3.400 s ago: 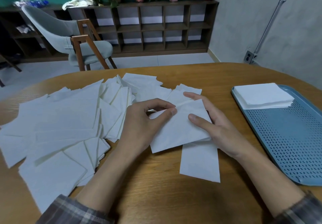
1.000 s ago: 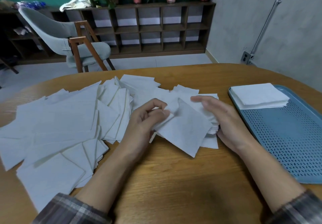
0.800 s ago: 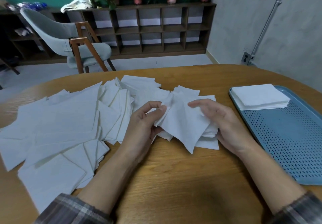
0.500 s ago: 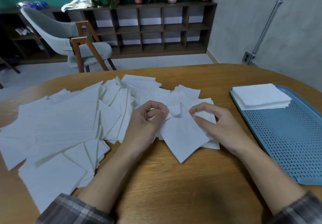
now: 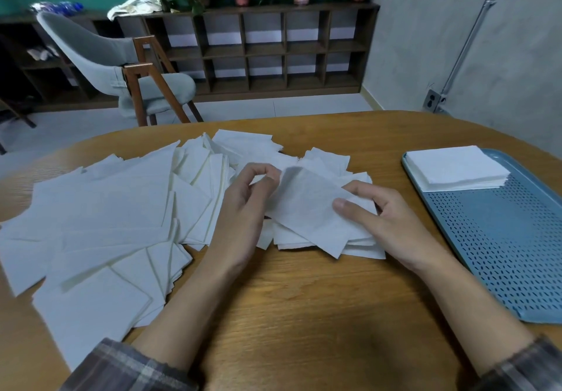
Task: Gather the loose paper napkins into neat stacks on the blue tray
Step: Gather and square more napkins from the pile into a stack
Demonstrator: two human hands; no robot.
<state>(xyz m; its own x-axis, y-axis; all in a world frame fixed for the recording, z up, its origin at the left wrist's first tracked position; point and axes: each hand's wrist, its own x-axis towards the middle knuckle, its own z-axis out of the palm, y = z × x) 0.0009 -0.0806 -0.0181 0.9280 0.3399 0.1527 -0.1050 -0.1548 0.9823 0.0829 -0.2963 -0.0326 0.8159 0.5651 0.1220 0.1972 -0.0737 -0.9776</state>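
One napkin (image 5: 307,208) is pinched between both hands just above a small gathered pile (image 5: 359,246) on the wooden table (image 5: 304,314), tilted so its long axis runs from upper left down to lower right. The left hand (image 5: 246,208) nips its upper-left corner between thumb and forefinger, while the right hand (image 5: 386,223) grips its right edge, thumb on top and fingers curled underneath around the pile's edge. The blue tray (image 5: 501,253) lies to the right of the pile, so the right hand is the nearer one for carrying a finished bundle across; that move would go rightward and slightly away from the person. On the tray's far corner sits one squared stack of napkins (image 5: 456,167), and the rest of the perforated floor is bare. Left of the hands, many loose napkins (image 5: 106,223) sprawl overlapping across the table, well apart from the tray. By that look, the job is at an early stage, with most sheets not yet gathered.
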